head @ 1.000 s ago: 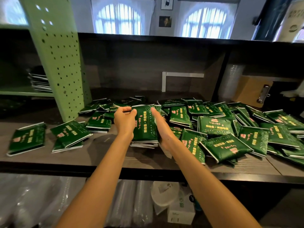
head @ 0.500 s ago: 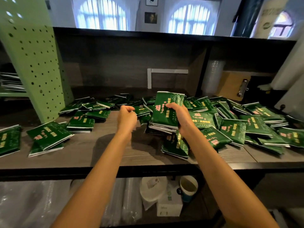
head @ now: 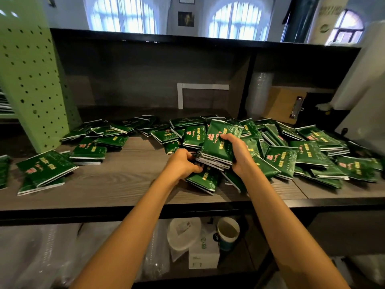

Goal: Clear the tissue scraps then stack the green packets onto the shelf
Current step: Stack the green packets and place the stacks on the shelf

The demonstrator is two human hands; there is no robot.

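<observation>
Head view: since half a second earlier, the left hand (head: pixel 183 163) had moved right from a free fist. Its curled fingers were now at a packet (head: pixel 203 180) lying just below centre, though whether it gripped the packet was not clear. The right hand (head: pixel 237 156) kept its grip on the stack of packets (head: pixel 218 147) at centre. This looked like gathering one more for the stack. Loose packets (head: pixel 312 155) covered the shelf (head: pixel 125 180) at right, so stacking seemed far from done. The pink and yellow print on the packets was too blurred to read.
</observation>
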